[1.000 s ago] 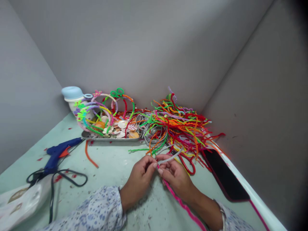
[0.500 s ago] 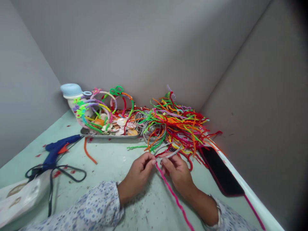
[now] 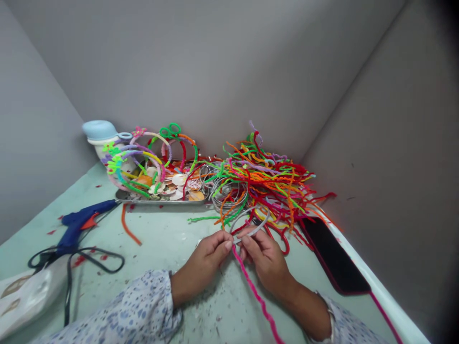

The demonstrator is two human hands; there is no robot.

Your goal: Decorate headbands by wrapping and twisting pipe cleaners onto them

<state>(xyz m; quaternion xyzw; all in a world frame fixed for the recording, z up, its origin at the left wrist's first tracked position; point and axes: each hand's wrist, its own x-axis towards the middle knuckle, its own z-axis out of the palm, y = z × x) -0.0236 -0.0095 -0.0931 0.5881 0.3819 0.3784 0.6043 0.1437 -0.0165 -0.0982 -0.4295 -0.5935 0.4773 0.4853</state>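
Note:
My left hand (image 3: 206, 260) and my right hand (image 3: 266, 260) meet low in the middle of the pale green table, fingertips pinched together. Between them they grip a thin grey hairband (image 3: 258, 228) that arches up and to the right. A pink pipe cleaner (image 3: 255, 296) starts at the pinch point and trails down toward me between my wrists. Just behind my hands lies a big tangled heap of coloured pipe cleaners (image 3: 267, 184), with several bare metal hairbands (image 3: 226, 196) at its left edge.
A metal tray (image 3: 161, 199) with shells and wrapped hairbands sits at the back left, a white jar with a blue lid (image 3: 100, 136) behind it. A blue glue gun (image 3: 77, 224) with black cord lies left, an orange pipe cleaner (image 3: 128, 230) nearby, a dark phone (image 3: 332, 255) right.
My hands have stayed pinched together on the band and pink strand. The pink strand now hangs more to the left between my wrists, and the view has shifted slightly.

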